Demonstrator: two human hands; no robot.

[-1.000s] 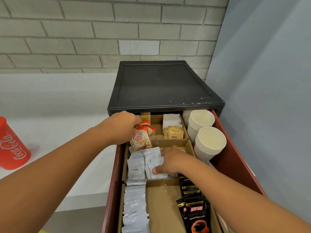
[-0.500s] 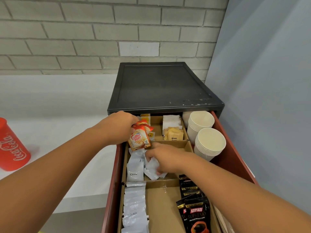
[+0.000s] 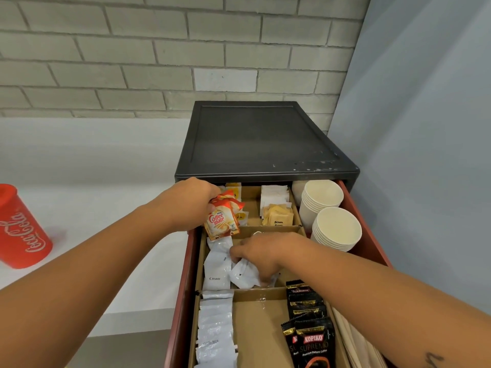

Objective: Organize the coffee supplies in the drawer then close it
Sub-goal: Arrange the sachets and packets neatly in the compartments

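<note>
The red drawer (image 3: 368, 235) stands pulled out below a black cabinet top (image 3: 263, 139), split by cardboard dividers. My left hand (image 3: 191, 203) holds a bunch of Coffee-mate sachets (image 3: 221, 221) over the drawer's back left corner. In the middle compartment my right hand (image 3: 261, 257) grips crumpled white cream sachets (image 3: 244, 274); another white cream sachet (image 3: 216, 269) lies flat beside them. A row of white sachets (image 3: 215, 330) fills the front left. Black Kopiko coffee packets (image 3: 309, 328) stand at the front right.
Two stacks of paper cups (image 3: 336, 229) sit along the drawer's right side. White and brown sugar packets (image 3: 276, 213) lie in the back compartment. A red Coca-Cola cup (image 3: 18, 229) stands on the white counter at left. A grey wall is close on the right.
My right hand has curled and gathered the white cream sachets, crumpling them and drawing slightly back. My left hand has lifted the Coffee-mate sachets a little toward the back.
</note>
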